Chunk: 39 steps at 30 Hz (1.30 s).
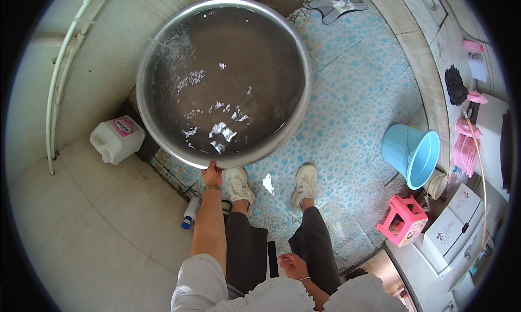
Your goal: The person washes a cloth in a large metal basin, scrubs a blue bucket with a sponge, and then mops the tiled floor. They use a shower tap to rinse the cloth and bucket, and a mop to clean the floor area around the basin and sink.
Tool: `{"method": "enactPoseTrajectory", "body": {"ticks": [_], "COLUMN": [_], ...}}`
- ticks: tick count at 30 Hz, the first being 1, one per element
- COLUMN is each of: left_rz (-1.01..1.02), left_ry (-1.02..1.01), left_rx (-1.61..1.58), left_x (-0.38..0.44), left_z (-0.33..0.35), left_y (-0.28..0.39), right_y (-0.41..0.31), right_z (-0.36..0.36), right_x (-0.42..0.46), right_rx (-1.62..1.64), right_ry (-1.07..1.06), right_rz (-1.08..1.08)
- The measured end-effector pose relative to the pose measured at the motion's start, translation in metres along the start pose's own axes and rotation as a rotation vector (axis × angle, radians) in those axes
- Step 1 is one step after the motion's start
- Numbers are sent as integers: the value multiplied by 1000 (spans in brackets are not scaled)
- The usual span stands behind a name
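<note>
A large metal basin (228,162) full of water (240,71) stands on the floor before me. The water looks brownish, with bright reflections and a ruffled, bubbly patch on its left side. My left hand (212,176) grips the basin's near rim, thumb over the edge and the fingers hidden below. Close to my right thigh, my right hand (294,265) hangs with loosely curled fingers and nothing visible in it. A black strap (272,258) dangles just left of that hand.
Left of the basin sits a white plastic jug (118,139). A white bottle (191,212) lies near my left foot. To the right are a light-blue bucket (411,155), a pink stool (405,221) and a white cabinet (452,230). White pipes (61,84) run along the left wall.
</note>
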<state>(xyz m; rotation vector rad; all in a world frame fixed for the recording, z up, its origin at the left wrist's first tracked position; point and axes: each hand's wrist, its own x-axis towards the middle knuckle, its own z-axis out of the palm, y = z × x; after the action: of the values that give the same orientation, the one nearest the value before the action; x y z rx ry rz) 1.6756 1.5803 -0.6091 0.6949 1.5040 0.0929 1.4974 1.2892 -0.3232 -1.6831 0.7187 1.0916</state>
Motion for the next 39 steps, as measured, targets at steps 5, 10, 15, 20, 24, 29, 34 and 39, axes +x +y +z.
{"method": "enactPoseTrajectory", "body": {"ticks": [5,10,15,20,24,29,34,39], "left_rz": [42,19,-20,-85,-92,-64,-22,41], "left_ry": [-197,-187,-112,-108,-128,-122,-92,-224], "left_rx": [-70,-95,-118,-209,-153,-127,-91,-76], "left_x": [-18,-75,-98,-115,-118,-135,-140,-143], "left_z": [-16,7,24,42,45,54,49,46], "left_y": [-30,-4,49,40,33,38,37,34], "right_y": [14,28,41,46,40,55,61,60], "right_z": [8,4,1,0,-6,-2,-7,-7], "right_x": [-5,-16,-16,-21,-22,-20,-21,-27], "right_rx": [-107,-165,-178,-147,-104,-68,-64,-89], "right_ry": [43,107,100,146,145,119,123,121], "right_rz": [-12,-8,-57,-94,-62,-65,-78,-92]}}
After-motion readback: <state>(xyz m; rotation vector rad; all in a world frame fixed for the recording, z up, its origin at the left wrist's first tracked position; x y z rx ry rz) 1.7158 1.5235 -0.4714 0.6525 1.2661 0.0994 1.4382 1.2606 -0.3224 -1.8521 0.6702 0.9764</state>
